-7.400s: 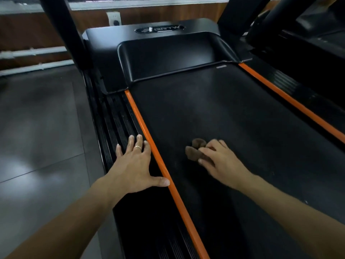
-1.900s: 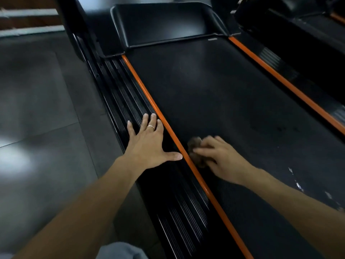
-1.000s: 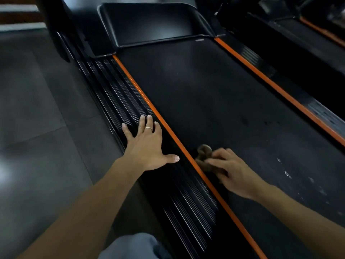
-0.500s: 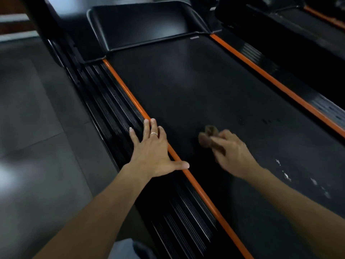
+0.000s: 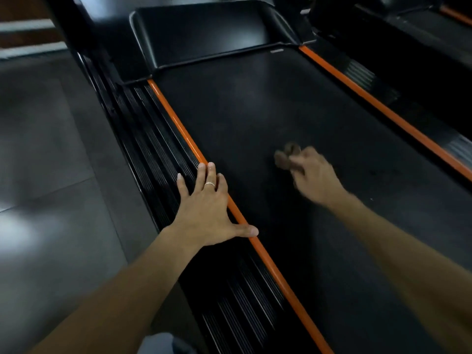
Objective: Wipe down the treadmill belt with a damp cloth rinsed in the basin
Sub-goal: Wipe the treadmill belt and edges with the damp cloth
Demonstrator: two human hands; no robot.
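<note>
- Brown cloth [image 5: 285, 156]: a small bunched wad lying on the treadmill belt [image 5: 255, 118], roughly mid-width and nearer the left orange strip [image 5: 178, 129] than the right orange strip [image 5: 383, 111]. It shows just beyond the fingertips of the right hand [image 5: 313, 175], on their far-left side, and is motion-blurred.
- Right hand: knuckles up over the belt, fingers curled down onto the near part of the cloth and pinching it against the belt; blur hides the exact finger placement.
- Left hand [image 5: 204, 208]: laid flat, fingers straight and spread, holding nothing. The palm rests on the ribbed black side rail [image 5: 153, 154]; the thumb crosses the left orange strip, its tip at the belt's edge. A ring [image 5: 210, 184] sits on one finger.
- Cloth and left hand: well apart, separated by bare belt.
- Black motor cover [image 5: 209, 31]: at the belt's far end.
- Grey tiled floor [image 5: 51, 149]: to the left of the rail.
- Second treadmill [image 5: 421, 34]: partly visible at the upper right, beyond the right orange strip.
</note>
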